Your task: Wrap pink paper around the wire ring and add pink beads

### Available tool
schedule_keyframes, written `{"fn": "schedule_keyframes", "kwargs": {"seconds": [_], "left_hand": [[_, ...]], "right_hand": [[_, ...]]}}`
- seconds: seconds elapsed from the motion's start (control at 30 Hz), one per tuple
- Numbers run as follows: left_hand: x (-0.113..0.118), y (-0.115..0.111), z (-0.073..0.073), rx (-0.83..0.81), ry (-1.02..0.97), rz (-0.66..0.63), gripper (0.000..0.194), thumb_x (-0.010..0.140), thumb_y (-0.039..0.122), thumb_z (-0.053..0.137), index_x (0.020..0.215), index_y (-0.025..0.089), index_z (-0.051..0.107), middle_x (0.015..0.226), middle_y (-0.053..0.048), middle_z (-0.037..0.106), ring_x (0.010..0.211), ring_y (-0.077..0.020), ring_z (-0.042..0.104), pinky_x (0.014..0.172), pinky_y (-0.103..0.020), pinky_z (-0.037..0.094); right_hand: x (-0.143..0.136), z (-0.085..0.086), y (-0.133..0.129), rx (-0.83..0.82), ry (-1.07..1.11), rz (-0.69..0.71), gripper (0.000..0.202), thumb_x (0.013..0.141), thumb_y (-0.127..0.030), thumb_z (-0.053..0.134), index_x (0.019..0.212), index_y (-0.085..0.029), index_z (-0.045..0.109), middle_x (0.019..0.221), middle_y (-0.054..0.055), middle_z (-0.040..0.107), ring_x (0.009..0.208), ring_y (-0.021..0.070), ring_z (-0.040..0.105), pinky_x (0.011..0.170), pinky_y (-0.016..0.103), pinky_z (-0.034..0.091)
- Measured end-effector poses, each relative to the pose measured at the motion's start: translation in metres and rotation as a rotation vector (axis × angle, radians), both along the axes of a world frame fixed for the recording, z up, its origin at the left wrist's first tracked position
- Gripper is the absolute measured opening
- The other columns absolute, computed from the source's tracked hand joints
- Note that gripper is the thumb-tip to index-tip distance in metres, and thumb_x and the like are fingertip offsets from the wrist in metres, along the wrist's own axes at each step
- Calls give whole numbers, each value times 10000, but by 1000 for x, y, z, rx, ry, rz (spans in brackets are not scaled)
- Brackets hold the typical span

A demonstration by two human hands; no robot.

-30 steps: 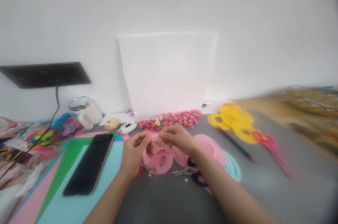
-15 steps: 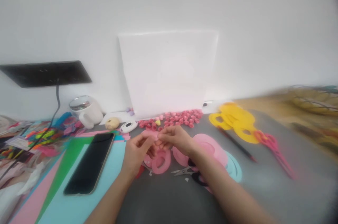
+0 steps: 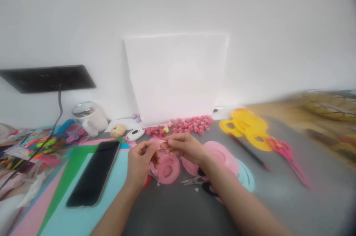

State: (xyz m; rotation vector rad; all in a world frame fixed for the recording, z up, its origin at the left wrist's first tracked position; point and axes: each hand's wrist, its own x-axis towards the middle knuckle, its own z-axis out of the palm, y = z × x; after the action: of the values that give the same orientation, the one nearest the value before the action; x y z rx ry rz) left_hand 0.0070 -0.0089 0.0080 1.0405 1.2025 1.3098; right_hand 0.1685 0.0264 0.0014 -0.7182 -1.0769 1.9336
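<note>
My left hand (image 3: 139,162) and my right hand (image 3: 187,148) meet above the grey mat (image 3: 178,210), fingertips almost touching. A narrow piece of pink paper (image 3: 162,146) is pinched between the fingers of both; its exact shape is blurred. Below them lie pink paper rings (image 3: 169,169). Behind is a heap of small rolled pink paper pieces (image 3: 194,123). Small scissors with black handles (image 3: 194,181) rest partly under my right forearm. Larger pink paper cut-outs (image 3: 219,150) lie beyond that wrist, over light blue ones (image 3: 246,176).
A phone (image 3: 94,173) lies on coloured sheets (image 3: 63,210) at left. Behind stand a white mug (image 3: 93,119) and a white board (image 3: 178,76) against the wall. Yellow cut-outs (image 3: 244,123), a pencil (image 3: 251,152) and pink scissors (image 3: 290,160) lie at right.
My hands have drawn slightly apart, the left shifting a little left, and the pink paper shows more between the fingertips. Things on the mat have stayed put.
</note>
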Motion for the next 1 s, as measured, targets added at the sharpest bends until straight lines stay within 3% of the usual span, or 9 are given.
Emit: {"fn": "schedule_keyframes", "kwargs": {"seconds": [1.0], "left_hand": [[-2, -1, -5, 52, 96, -64, 198, 721, 331, 646, 659, 146, 620, 473, 16, 567, 383, -99, 485, 388, -203, 392]], "right_hand": [[-1, -4, 1, -25, -46, -9, 258, 600, -291, 785, 798, -137, 725, 746, 55, 708, 591, 79, 620, 536, 154, 507]]}}
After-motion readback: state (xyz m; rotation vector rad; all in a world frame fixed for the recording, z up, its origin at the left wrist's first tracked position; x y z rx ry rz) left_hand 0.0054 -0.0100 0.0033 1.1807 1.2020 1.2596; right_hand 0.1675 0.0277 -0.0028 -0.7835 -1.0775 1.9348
